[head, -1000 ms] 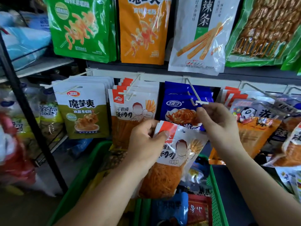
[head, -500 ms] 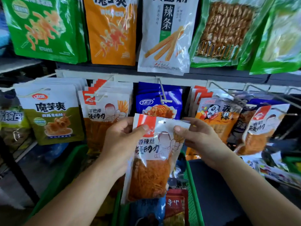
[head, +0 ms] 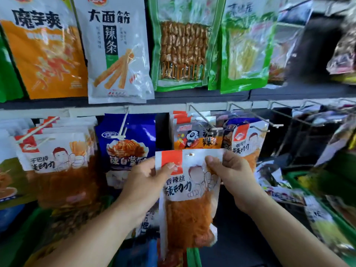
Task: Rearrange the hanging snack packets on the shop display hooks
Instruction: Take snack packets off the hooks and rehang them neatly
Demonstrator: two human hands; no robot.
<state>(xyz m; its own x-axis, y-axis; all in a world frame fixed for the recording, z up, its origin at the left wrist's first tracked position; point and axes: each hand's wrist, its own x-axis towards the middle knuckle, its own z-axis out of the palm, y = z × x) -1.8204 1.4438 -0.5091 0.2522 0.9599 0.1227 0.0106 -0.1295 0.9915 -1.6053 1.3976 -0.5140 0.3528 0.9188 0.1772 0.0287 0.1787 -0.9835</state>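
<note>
Both of my hands hold one white and orange snack packet [head: 189, 205] upright in front of the lower hook row. My left hand [head: 143, 180] grips its upper left edge, thumb on the red label. My right hand [head: 229, 174] pinches its upper right corner beside the hang hole. Behind the packet hang blue packets [head: 131, 143] on a white hook [head: 123, 128]. To the right hang panda packets [head: 196, 137] on a wire hook [head: 204, 120] and a matching white and orange packet [head: 248, 139] on another wire hook [head: 250, 116].
Large packets [head: 115, 51] hang on the upper row above a dark shelf rail [head: 289, 92]. More white and orange packets [head: 57, 157] hang at left. Empty wire hooks [head: 279, 114] stick out at right. Green baskets [head: 339, 224] with packets stand below and at the right.
The view has swung right and closer. My right hand left the white hook and took the packet's upper right corner. The packet now stands upright, higher, and nearer the wire hooks.
</note>
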